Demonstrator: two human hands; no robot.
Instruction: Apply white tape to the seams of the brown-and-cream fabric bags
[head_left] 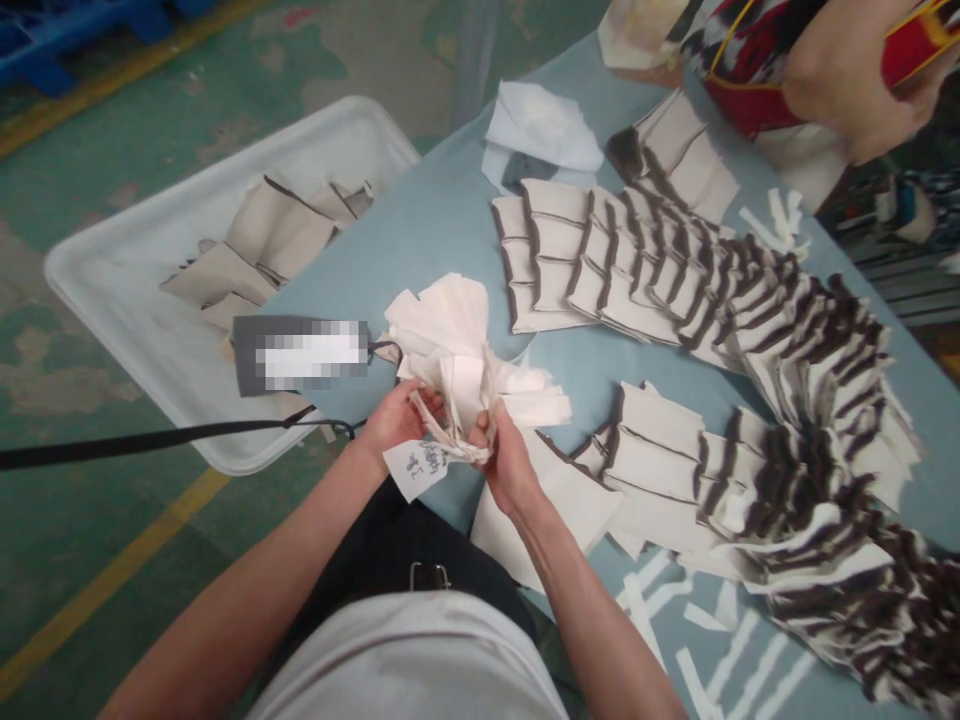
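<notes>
A bundle of cream fabric pieces [442,315] is gathered between my hands at the near edge of the table, its ends fanned out. My left hand [394,415] has its fingers closed at the bundle's left side, around a thin twisted strip of cloth. On the right side, my right hand [510,455] grips the bundle's gathered edge with thumb and fingers. A small white paper label [415,470] with handwriting hangs below, between the hands. Just beyond my left hand lies a dark tag [247,355] on a cord. The fingertips are partly hidden in the cloth.
Long rows of cream panels with dark edges [637,270] cover the blue-grey table [420,215]. White strips [705,690] lie at the near right. A white tub [97,240] holding fabric panels stands on the left. Another person's arm [847,75] reaches in at the top right.
</notes>
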